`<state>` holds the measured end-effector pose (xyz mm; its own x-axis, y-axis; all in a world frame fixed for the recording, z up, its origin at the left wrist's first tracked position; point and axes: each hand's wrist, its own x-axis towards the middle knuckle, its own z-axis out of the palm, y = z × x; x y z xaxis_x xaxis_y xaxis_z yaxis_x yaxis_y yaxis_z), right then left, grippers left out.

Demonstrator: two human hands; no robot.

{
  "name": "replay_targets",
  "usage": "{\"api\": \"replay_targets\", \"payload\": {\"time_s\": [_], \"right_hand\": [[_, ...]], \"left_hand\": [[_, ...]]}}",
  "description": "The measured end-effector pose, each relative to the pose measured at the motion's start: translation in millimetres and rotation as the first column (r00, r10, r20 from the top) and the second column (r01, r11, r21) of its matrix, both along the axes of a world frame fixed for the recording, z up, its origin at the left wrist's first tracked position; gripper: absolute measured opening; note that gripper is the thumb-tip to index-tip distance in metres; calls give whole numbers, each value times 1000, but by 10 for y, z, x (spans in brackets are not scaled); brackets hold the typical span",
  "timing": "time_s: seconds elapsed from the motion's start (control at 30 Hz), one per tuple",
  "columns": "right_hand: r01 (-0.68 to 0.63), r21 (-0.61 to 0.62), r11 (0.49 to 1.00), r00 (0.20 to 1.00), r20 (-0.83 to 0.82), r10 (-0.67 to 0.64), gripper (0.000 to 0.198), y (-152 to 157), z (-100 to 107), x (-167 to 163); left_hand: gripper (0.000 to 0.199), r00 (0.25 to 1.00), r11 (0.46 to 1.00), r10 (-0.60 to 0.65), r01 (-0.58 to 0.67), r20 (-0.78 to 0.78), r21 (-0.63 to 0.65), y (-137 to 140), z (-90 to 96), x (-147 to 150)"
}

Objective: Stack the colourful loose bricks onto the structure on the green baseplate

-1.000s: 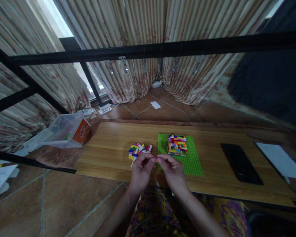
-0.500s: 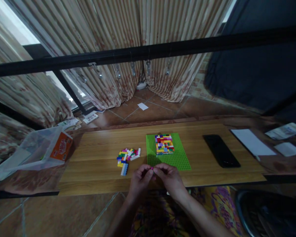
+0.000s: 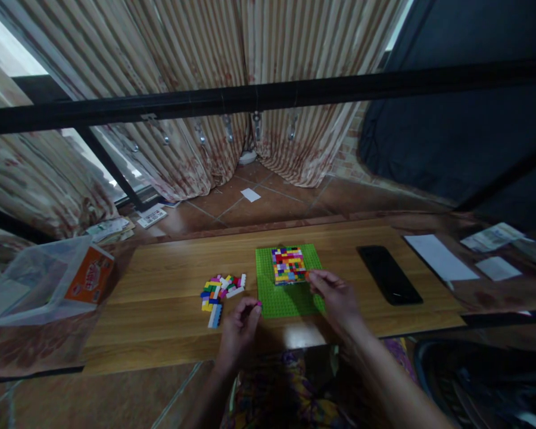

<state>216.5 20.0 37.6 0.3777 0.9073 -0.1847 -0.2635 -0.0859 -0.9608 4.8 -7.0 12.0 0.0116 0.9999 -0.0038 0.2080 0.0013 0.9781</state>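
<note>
A block built of many-coloured toy bricks (image 3: 288, 266) stands on the green baseplate (image 3: 289, 302). My left hand (image 3: 240, 326) is closed in a pinch on a small magenta brick (image 3: 259, 304), just at the baseplate's near left edge. At the right side of the built block, my right hand (image 3: 336, 297) pinches a small orange brick (image 3: 308, 276). The orange brick is close to the block's near right corner; I cannot tell whether they touch. Loose bricks (image 3: 223, 289) of several colours lie in a pile to the left of the baseplate.
On the wooden table (image 3: 161, 298), a black phone (image 3: 389, 274) lies to the right. Beyond it is a white sheet (image 3: 440, 257). A clear plastic box (image 3: 44, 280) with an orange label stands left of the table. A dark rail (image 3: 232, 95) crosses in front of the curtains.
My hands have parted. The right hand has moved up and right to the built block with an orange brick showing; the left has shifted left with the magenta brick. The view has shifted slightly.
</note>
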Motion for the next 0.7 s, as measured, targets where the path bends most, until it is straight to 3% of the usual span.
{"api": "replay_targets", "payload": {"time_s": [0.23, 0.7], "right_hand": [[64, 29, 998, 976, 206, -68, 25, 452, -118, 139], [3, 12, 1000, 971, 237, -6, 24, 524, -132, 171]], "left_hand": [[13, 973, 992, 10, 20, -229, 127, -7, -112, -145], [12, 956, 986, 9, 40, -293, 162, -8, -95, -124]]}}
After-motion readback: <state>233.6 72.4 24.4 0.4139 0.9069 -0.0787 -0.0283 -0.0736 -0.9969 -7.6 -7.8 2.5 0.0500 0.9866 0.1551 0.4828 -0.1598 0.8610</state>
